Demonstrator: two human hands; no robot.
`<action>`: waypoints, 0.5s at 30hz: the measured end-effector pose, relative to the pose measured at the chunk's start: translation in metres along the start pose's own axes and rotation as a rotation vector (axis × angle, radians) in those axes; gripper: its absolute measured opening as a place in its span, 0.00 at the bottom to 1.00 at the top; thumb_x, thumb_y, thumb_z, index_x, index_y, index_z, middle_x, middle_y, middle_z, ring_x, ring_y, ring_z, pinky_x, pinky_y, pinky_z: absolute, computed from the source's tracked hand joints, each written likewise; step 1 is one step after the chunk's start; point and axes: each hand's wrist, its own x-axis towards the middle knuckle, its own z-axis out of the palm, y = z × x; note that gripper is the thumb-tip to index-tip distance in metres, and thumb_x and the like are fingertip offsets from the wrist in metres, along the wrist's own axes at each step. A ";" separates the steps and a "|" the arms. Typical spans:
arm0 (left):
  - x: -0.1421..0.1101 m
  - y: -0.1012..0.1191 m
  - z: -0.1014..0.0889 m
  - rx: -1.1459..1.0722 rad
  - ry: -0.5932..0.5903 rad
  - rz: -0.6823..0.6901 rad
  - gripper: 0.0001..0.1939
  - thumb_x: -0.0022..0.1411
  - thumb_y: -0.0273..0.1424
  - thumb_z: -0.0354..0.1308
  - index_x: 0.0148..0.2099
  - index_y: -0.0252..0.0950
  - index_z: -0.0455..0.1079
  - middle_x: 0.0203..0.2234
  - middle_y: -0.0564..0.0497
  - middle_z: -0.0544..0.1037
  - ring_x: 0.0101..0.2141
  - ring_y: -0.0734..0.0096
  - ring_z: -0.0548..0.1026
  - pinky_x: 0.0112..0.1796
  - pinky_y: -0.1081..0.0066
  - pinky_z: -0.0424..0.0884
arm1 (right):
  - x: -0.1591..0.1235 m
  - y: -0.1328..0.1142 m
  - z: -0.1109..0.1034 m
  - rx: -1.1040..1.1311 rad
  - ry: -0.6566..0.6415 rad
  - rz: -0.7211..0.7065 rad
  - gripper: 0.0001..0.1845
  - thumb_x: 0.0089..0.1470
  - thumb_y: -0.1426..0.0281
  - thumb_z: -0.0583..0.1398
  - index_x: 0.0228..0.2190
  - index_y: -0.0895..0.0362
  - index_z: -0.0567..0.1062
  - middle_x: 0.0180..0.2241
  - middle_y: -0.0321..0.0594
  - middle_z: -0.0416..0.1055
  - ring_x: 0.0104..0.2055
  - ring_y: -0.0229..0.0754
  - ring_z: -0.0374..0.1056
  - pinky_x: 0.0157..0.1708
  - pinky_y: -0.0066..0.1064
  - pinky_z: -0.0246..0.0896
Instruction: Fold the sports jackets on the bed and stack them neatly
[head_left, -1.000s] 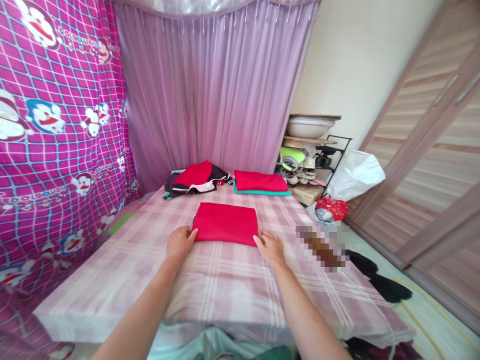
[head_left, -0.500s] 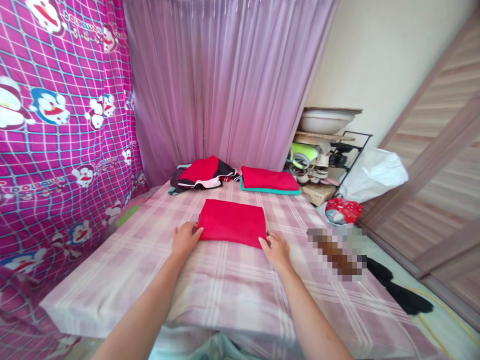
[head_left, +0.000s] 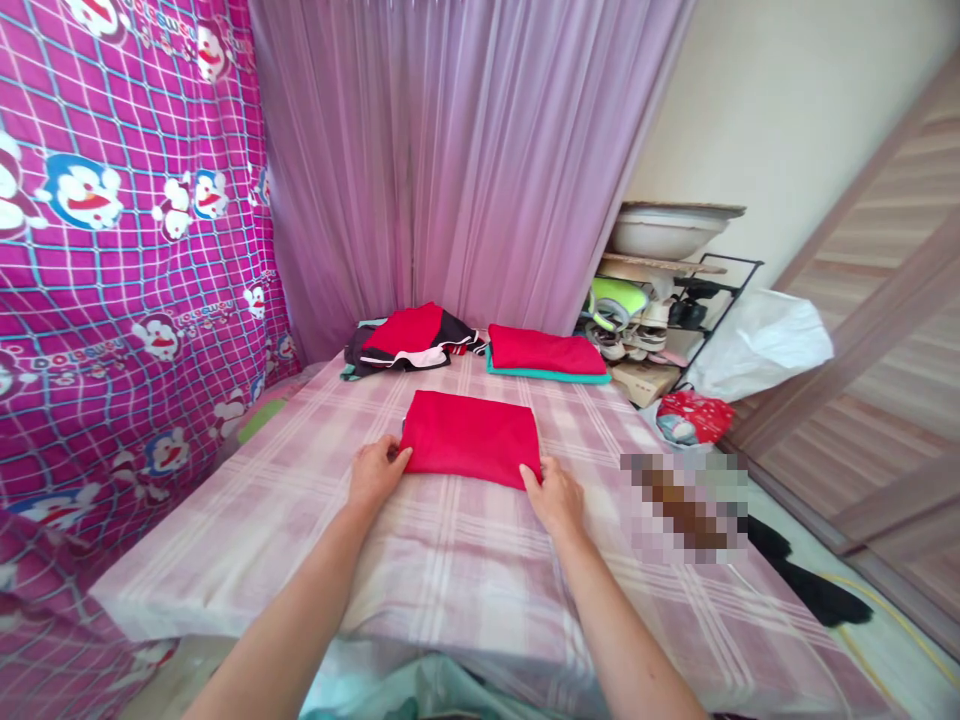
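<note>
A folded red garment (head_left: pixel 472 437) lies flat on the plaid bed cover (head_left: pixel 450 570) in front of me, shaped into a neat rectangle. My left hand (head_left: pixel 377 470) pinches its near left corner, thumb on top and fingertips curled at the side. At the near right corner my right hand (head_left: pixel 553 490) grips in the same way, the thumb resting on the red cloth and the other fingers partly hidden by the edge. Farther back sits a second folded red piece (head_left: pixel 547 352) on top of a teal folded cloth (head_left: pixel 555 374).
A loose heap of red, black and white clothes (head_left: pixel 409 338) lies at the back left. Purple curtains (head_left: pixel 450 160) hang behind the bed. A shoe rack (head_left: pixel 720 300), a white bag (head_left: pixel 772 345) and a red plastic bag (head_left: pixel 694 418) stand to the right. A blurred patch (head_left: pixel 686 510) covers the bed's right edge.
My right fingers have drawn in closer around the garment's near right corner. The left hand keeps its hold on the left corner. The view has shifted slightly.
</note>
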 end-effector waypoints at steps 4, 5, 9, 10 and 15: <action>-0.003 0.001 0.003 -0.111 0.002 -0.056 0.12 0.59 0.37 0.55 0.44 0.40 0.71 0.35 0.52 0.81 0.38 0.66 0.77 0.43 0.68 0.70 | 0.001 0.009 0.003 0.113 -0.051 0.019 0.18 0.59 0.60 0.54 0.46 0.55 0.73 0.36 0.42 0.79 0.39 0.46 0.74 0.39 0.33 0.61; -0.004 0.000 0.003 -0.126 -0.001 -0.068 0.16 0.59 0.36 0.55 0.48 0.40 0.69 0.35 0.52 0.81 0.38 0.66 0.78 0.44 0.68 0.70 | 0.001 0.013 0.002 0.127 -0.057 0.031 0.19 0.58 0.59 0.54 0.47 0.55 0.72 0.36 0.43 0.79 0.39 0.47 0.74 0.39 0.34 0.61; 0.005 0.001 0.002 -0.057 0.056 -0.049 0.30 0.60 0.36 0.54 0.63 0.36 0.60 0.47 0.46 0.79 0.48 0.60 0.76 0.52 0.62 0.67 | 0.010 0.026 -0.006 0.193 0.060 -0.002 0.28 0.57 0.55 0.54 0.54 0.58 0.69 0.44 0.48 0.78 0.43 0.50 0.73 0.44 0.39 0.63; 0.011 0.004 0.001 -0.016 0.080 -0.015 0.30 0.61 0.36 0.54 0.64 0.35 0.60 0.52 0.44 0.77 0.53 0.58 0.73 0.54 0.61 0.66 | 0.015 0.026 -0.009 0.211 0.105 -0.045 0.29 0.57 0.55 0.54 0.54 0.59 0.69 0.47 0.50 0.76 0.46 0.51 0.72 0.47 0.40 0.63; 0.065 0.046 -0.001 0.172 0.049 0.174 0.25 0.67 0.38 0.47 0.63 0.35 0.64 0.64 0.42 0.66 0.64 0.53 0.60 0.63 0.52 0.54 | 0.057 -0.016 -0.025 0.271 0.240 -0.300 0.27 0.61 0.61 0.48 0.55 0.63 0.69 0.59 0.55 0.66 0.62 0.52 0.60 0.59 0.43 0.55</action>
